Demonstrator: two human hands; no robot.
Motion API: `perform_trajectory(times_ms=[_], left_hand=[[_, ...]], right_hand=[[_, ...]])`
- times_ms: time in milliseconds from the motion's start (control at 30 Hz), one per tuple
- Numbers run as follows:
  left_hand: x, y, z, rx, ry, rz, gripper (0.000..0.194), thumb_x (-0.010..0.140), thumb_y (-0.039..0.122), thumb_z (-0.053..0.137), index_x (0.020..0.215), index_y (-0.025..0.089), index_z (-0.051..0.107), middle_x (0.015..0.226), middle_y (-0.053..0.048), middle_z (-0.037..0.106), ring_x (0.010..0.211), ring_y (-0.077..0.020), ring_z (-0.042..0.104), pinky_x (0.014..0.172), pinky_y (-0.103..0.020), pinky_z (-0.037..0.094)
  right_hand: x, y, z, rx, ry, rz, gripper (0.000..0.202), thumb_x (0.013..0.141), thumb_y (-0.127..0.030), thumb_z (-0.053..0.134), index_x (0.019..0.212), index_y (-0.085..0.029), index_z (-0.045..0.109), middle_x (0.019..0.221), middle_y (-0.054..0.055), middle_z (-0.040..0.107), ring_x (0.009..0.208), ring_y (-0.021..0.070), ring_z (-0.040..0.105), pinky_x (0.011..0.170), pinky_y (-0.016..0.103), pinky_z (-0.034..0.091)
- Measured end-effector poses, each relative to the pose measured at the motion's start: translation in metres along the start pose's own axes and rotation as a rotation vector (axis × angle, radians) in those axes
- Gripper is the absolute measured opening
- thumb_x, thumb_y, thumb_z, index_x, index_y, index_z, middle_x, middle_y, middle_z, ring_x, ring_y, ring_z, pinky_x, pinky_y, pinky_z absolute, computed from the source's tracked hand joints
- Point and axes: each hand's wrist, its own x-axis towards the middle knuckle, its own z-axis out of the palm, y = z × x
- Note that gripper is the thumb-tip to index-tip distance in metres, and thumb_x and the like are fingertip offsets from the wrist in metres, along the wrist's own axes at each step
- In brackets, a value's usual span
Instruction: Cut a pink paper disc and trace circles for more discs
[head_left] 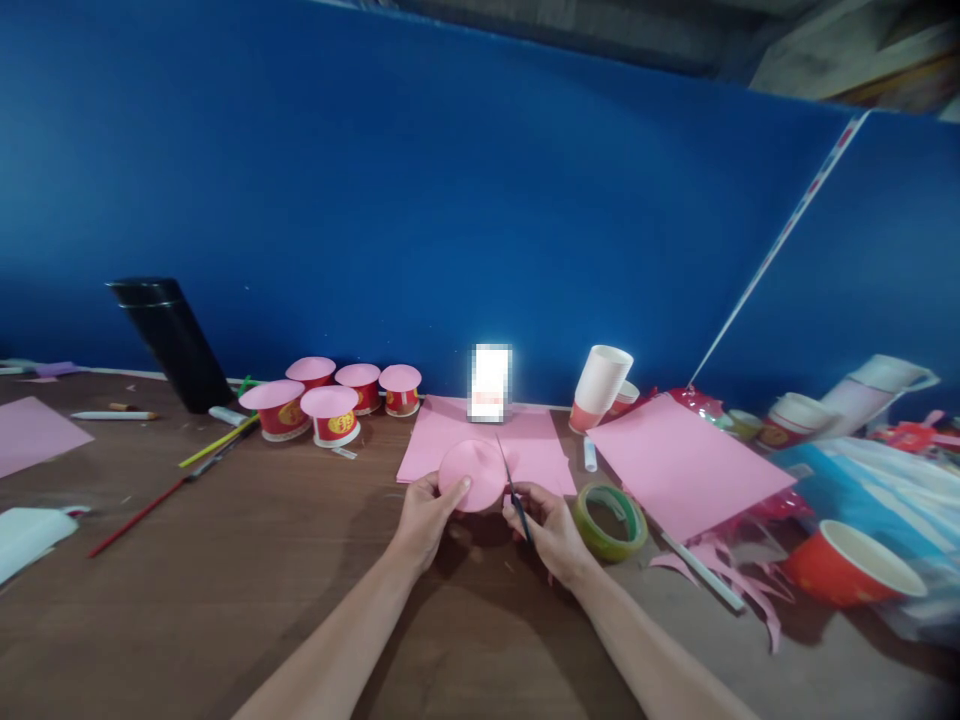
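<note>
A round pink paper disc (472,470) is pinched in my left hand (424,520), thumb on top. My right hand (551,530) grips a pair of dark scissors (517,505), whose blade points up along the disc's right edge. Whether the blade touches the paper I cannot tell. Behind the disc lies a stack of pink paper sheets (420,440). Just right of my right hand, a roll of green tape (634,535) rests on the table.
At the left stand several red paper cups (335,430) topped with pink discs, and a black flask (169,340). Stacked white cups (604,375), a pink sheet (690,470), pink paper scraps (757,595) and an orange-red cup (832,570) are at the right. A blue partition (450,200) rises behind.
</note>
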Motion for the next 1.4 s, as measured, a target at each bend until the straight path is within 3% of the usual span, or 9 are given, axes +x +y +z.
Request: perform_trajectory(times_ms=[567, 1167, 1400], left_hand=[[-0.0007, -0.0012, 0.0000, -0.044, 0.011, 0.007, 0.032, 0.058, 0.036, 0.075, 0.075, 0.011, 0.065, 0.059, -0.001, 0.061, 0.052, -0.0096, 0.052, 0.054, -0.023, 0.042], [-0.0020, 0.0030, 0.0024, -0.033, 0.037, -0.008, 0.035, 0.053, 0.038, 0.077, 0.073, 0.010, 0.067, 0.058, -0.002, 0.062, 0.050, -0.0104, 0.052, 0.048, -0.021, 0.040], [-0.0016, 0.0023, 0.0019, -0.026, 0.029, -0.002, 0.035, 0.057, 0.036, 0.076, 0.077, 0.009, 0.066, 0.060, -0.003, 0.063, 0.051, -0.0106, 0.054, 0.046, -0.021, 0.041]], right_hand=[[-0.0010, -0.0031, 0.0009, 0.029, -0.016, 0.015, 0.041, 0.067, -0.042, 0.072, 0.096, -0.015, 0.061, 0.062, -0.003, 0.052, 0.052, 0.0081, 0.045, 0.049, 0.021, 0.039], [-0.0001, 0.0028, -0.0011, -0.022, -0.031, -0.023, 0.037, 0.074, -0.040, 0.066, 0.099, -0.014, 0.060, 0.063, -0.002, 0.050, 0.053, 0.0084, 0.044, 0.050, 0.022, 0.040], [0.0007, 0.0063, -0.0025, -0.032, -0.016, -0.014, 0.039, 0.073, -0.041, 0.067, 0.100, -0.014, 0.060, 0.061, -0.003, 0.050, 0.051, 0.0081, 0.043, 0.049, 0.022, 0.040]])
